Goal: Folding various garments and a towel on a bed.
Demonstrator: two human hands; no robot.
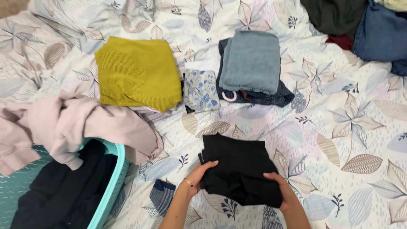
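From the head view we see our left hand and right hand both closed on a black garment, one at each lower side, fingers curled over its edges. The garment lies partly folded on the bed, low in the middle of the view, between our two grips. At the lower left a teal laundry basket holds dark clothes, and a pink garment hangs over its rim. The black garment is plain, dark and bunched near our hands. Beyond it lie a folded yellow cloth, a small blue-patterned piece and a folded grey-blue towel on dark denim.
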